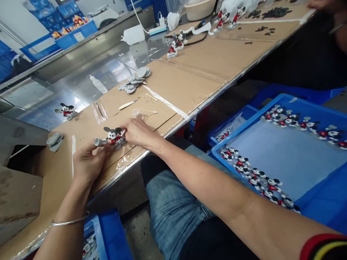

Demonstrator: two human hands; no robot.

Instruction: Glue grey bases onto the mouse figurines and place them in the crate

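A small mouse figurine (113, 135) in black, white and red lies on the cardboard-covered bench (189, 83), held between both my hands. My left hand (86, 162) grips its grey base end at the left. From the right, my right hand (138, 131) pinches the figurine with its fingertips. A pile of grey flat bases (135, 80) lies further back on the cardboard. Another finished figurine (66, 110) stands at the far left.
A blue tray (284, 155) at my right holds rows of figurines along its edges. A blue bin (108, 234) sits by my left knee. Thin sticks (129, 104), a squeeze bottle (98, 84) and more figurines (176, 43) lie on the bench. Another person's hand (325, 5) is at the top right.
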